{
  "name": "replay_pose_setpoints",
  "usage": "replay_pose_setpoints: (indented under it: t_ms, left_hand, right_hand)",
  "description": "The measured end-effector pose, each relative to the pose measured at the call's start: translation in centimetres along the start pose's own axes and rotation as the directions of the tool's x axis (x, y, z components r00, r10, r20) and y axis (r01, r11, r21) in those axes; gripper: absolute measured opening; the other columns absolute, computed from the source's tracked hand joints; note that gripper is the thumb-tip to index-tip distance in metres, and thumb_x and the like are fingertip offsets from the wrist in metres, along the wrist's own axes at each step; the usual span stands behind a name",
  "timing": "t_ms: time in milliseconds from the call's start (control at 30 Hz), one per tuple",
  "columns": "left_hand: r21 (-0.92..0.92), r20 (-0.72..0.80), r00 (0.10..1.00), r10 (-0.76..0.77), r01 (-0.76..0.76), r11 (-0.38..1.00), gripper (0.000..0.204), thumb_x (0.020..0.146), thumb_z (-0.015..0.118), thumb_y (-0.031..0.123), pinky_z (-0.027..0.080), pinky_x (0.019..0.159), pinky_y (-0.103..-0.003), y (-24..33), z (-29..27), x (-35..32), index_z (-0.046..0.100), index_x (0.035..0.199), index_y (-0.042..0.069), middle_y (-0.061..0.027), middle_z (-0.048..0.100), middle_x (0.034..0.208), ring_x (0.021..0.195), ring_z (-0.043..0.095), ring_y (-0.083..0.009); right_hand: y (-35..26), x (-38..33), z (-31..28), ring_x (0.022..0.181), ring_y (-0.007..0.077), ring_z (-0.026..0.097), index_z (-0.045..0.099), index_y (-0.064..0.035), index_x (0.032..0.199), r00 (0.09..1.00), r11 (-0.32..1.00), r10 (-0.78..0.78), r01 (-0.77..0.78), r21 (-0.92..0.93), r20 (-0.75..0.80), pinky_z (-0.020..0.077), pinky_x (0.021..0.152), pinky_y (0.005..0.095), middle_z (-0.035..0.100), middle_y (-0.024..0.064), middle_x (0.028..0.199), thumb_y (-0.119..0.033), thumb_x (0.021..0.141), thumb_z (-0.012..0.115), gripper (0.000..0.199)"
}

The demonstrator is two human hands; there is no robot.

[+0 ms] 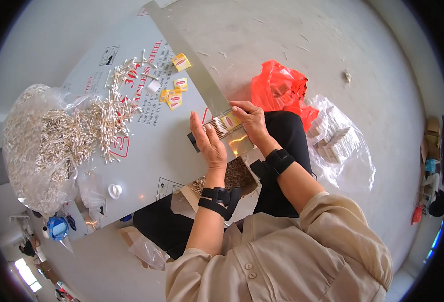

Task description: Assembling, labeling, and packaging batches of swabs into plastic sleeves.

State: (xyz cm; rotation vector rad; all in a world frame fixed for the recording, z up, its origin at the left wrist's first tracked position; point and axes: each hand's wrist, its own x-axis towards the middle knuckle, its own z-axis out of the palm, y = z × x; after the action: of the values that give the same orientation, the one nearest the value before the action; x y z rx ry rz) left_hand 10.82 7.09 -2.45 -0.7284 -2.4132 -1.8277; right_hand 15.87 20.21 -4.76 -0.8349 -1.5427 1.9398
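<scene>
At the near edge of the table, both hands work at a narrow metal holder point(238, 143). A row of cotton swabs point(213, 129) lies in it beside a small yellow-and-white box point(230, 120). My left hand point(209, 142) is open, its fingers stretched out along the left end of the swab row. Closed at the box's right end is my right hand point(252, 124), thumb and fingers bent around it; its palm side is hidden. Below my hands, an open cardboard box point(249, 197) full of brown-tipped swabs rests at my lap.
Loose swabs point(98, 121) spill from a big clear bag point(18, 136) across the metal-sheet table point(146, 146). Several small yellow boxes point(180, 62) lie near its far edge. A red plastic bag point(277, 88) and a clear bag of white packs point(339, 146) are at the right.
</scene>
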Motion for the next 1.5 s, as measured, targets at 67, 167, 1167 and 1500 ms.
replay_pose_setpoints:
  t_ms: [67, 167, 1167, 1500]
  left_hand:
    - [-0.031, -0.015, 1.000, -0.010, 0.010, 0.999, 0.053, 0.105, 0.037, 0.028, 0.026, 0.116, -0.045, 0.2, 0.7, 0.0, 0.031, 0.147, -0.004, -0.0245, 0.033, 0.151, 0.140, 0.033, -0.0385]
    - [-0.127, -0.038, 0.998, -0.055, 0.049, 0.991, 0.054, 0.103, 0.041, 0.027, 0.031, 0.112, -0.040, 0.7, 2.0, 0.1, 0.033, 0.146, -0.006, -0.0232, 0.037, 0.148, 0.135, 0.040, -0.0326]
    - [0.819, -0.330, 0.931, -0.157, 0.365, 0.442, 0.065, 0.077, 0.074, 0.025, 0.040, 0.094, -0.052, -8.7, -19.7, 10.7, 0.046, 0.133, 0.009, -0.0137, 0.052, 0.129, 0.122, 0.046, -0.0348]
    - [0.639, -0.282, 0.958, 0.047, 0.151, 0.755, 0.067, 0.076, 0.066, 0.008, 0.029, 0.107, -0.053, -9.3, -19.2, 2.6, 0.042, 0.138, 0.003, -0.0171, 0.046, 0.138, 0.128, 0.039, -0.0393]
  right_hand:
    - [-0.2, -0.1, 0.1, 0.090, 0.0147, 0.063, 0.074, -0.0016, 0.102, 0.995, 0.993, -0.097, 0.096, -0.071, 0.003, 0.0489, 0.080, 0.0281, 0.070, 0.0081, 0.095, -0.011, 0.089, 0.069, 0.017]
    - [-0.2, -0.2, -0.2, 0.097, 0.0129, 0.059, 0.071, 0.0012, 0.106, 0.990, 0.977, -0.128, 0.137, -0.161, 0.064, 0.0465, 0.085, 0.0264, 0.065, 0.0062, 0.102, -0.013, 0.094, 0.065, 0.020]
    - [-2.1, -5.2, 11.3, 0.088, 0.0364, 0.063, 0.064, -0.0001, 0.097, 0.741, 0.724, -0.257, 0.573, -0.385, 0.620, 0.0535, 0.076, 0.0394, 0.063, 0.0156, 0.105, -0.001, 0.079, 0.066, 0.018]
    - [-1.7, 0.1, 23.9, 0.122, 0.0370, 0.046, 0.053, 0.0040, 0.124, 0.745, 0.477, -0.202, 0.642, -0.601, 0.636, 0.0389, 0.102, 0.0451, 0.052, 0.0195, 0.126, -0.044, 0.071, 0.080, 0.076]
